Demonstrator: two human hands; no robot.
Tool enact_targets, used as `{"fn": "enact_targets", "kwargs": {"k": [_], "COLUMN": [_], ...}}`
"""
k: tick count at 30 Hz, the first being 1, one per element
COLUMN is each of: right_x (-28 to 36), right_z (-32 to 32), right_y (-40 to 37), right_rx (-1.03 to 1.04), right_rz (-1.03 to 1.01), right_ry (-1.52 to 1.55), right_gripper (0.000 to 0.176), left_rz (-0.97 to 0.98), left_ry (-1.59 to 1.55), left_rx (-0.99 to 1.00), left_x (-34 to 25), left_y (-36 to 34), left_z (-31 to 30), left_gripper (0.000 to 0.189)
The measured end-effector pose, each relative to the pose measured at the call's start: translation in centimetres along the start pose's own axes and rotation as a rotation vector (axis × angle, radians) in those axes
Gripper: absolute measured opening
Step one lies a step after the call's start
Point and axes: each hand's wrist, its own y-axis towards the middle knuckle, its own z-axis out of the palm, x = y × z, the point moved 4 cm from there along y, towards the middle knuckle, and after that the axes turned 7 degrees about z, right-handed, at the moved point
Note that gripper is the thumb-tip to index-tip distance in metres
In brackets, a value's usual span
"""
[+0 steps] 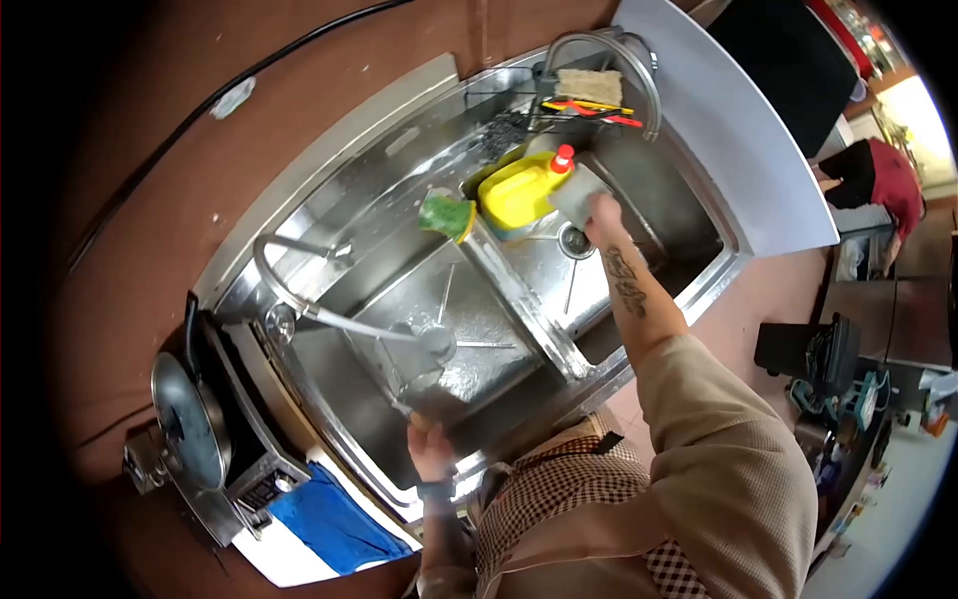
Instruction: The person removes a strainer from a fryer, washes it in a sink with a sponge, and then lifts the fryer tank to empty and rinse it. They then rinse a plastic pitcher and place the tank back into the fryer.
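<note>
My left hand (431,454) is closed around the light brown handle of a flat dark tool (442,404), blurred by motion, over the near side of the left sink basin (479,369). Beyond it, water streams from the left tap (274,275) toward that basin's drain. My right hand (605,220) reaches over the right basin (689,200), fingers closed on the edge of a flat grey piece (579,196); its exact kind I cannot tell. Just beside that piece sits a yellow bottle (519,190) with a red cap. A green sponge (446,214) rests at the far end of the divider (529,299).
A wire rack (544,110) at the back holds a beige scrubbing pad (589,85) and brushes near a second tap (651,100). Left stand a pan lid (190,419) and a blue cloth (339,519). A grey panel (738,130) borders the right; a person (888,185) stands beyond.
</note>
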Motion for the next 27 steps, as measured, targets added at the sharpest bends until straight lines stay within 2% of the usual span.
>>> {"fn": "enact_targets", "kwargs": {"k": [2, 5, 7, 8, 11, 14, 15, 16, 18, 21, 22, 25, 27], "right_x": [0.0, 3.9, 3.1, 2.9, 3.1, 3.5, 4.1, 4.5, 4.2, 2.7, 2.9, 3.0, 1.6], "right_z": [1.6, 6.2, 6.5, 7.3, 7.4, 6.9, 7.6, 8.0, 7.4, 7.5, 7.5, 6.0, 3.7], "right_y": [3.7, -2.8, -0.9, 0.4, 2.6, 0.3, -0.4, -1.0, -2.1, -0.5, -0.5, -3.4, -3.2], "right_rx": [0.106, 0.165, 0.261, 0.32, 0.319, 0.308, 0.301, 0.217, 0.032, 0.211, 0.213, 0.272, 0.269], "right_rz": [-0.024, 0.12, 0.187, 0.217, 0.155, 0.122, 0.092, 0.079, 0.068, 0.135, 0.132, 0.136, 0.059], "right_ry": [-0.02, -0.038, -0.023, -0.017, -0.155, -0.118, -0.109, -0.159, -0.253, -0.062, -0.046, 0.113, 0.144], "right_gripper": [0.017, 0.034, 0.037, 0.038, 0.039, 0.052, 0.057, 0.057, 0.056, 0.055, 0.05, 0.038, 0.035], "left_rz": [-0.027, -0.142, -0.085, -0.088, -0.08, -0.109, -0.002, 0.105, 0.063, -0.098, -0.147, -0.177, -0.127], "left_ry": [0.004, 0.05, -0.012, 0.021, -0.03, -0.004, 0.118, 0.236, 0.197, 0.028, 0.028, 0.099, 0.096], "left_rx": [-0.021, -0.046, -0.115, -0.085, -0.1, -0.101, -0.038, 0.024, 0.061, 0.066, 0.033, 0.033, 0.082], "left_x": [-0.6, -3.2, -2.3, -2.1, -1.5, -2.7, -2.6, -2.7, -2.3, -2.0, -2.3, -2.7, -1.8], "left_y": [-0.5, -2.4, -1.9, -2.1, -1.9, -2.8, -2.6, -2.6, -2.9, -3.2, -3.5, -4.4, -4.1], "left_z": [-0.1, 0.4, -0.6, -1.2, -1.1, 0.4, 0.4, 0.8, 1.0, 1.4, 1.8, 1.6, 0.9], "left_gripper": [0.009, 0.011, 0.011, 0.011, 0.013, 0.013, 0.013, 0.013, 0.014, 0.015, 0.017, 0.017, 0.025]}}
